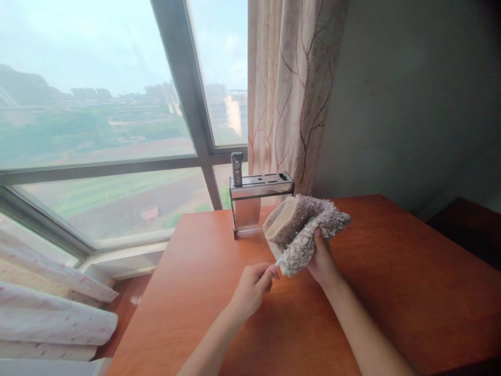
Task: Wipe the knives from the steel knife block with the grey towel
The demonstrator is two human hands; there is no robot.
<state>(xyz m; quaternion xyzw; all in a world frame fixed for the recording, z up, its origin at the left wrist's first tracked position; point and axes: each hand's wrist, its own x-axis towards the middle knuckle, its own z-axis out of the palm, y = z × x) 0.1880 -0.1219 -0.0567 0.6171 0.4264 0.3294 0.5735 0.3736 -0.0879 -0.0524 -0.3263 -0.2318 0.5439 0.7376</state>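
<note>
A fluffy grey thing (pixel 325 214), slipper-like in shape, is held up over the table; its exact kind is not clear. Its beige-lined opening (pixel 284 218) faces the left. My right hand (pixel 321 256) grips its near right side, with the thumb on the shaggy surface and the other fingers hidden behind. At its lower left corner, my left hand (pixel 259 282) is closed in a pinch on a thin pale strip (pixel 278 260) that runs up along the shaggy part. Part of that strip is hidden by the fluff.
Behind the fluffy thing stands a metal-framed knife block (pixel 260 183) with a grey-handled knife (pixel 237 169) in its top. The reddish-brown table (pixel 203 292) ends on the left by a window (pixel 97 125). Curtains hang at the back (pixel 289 78) and lower left (pixel 50 313).
</note>
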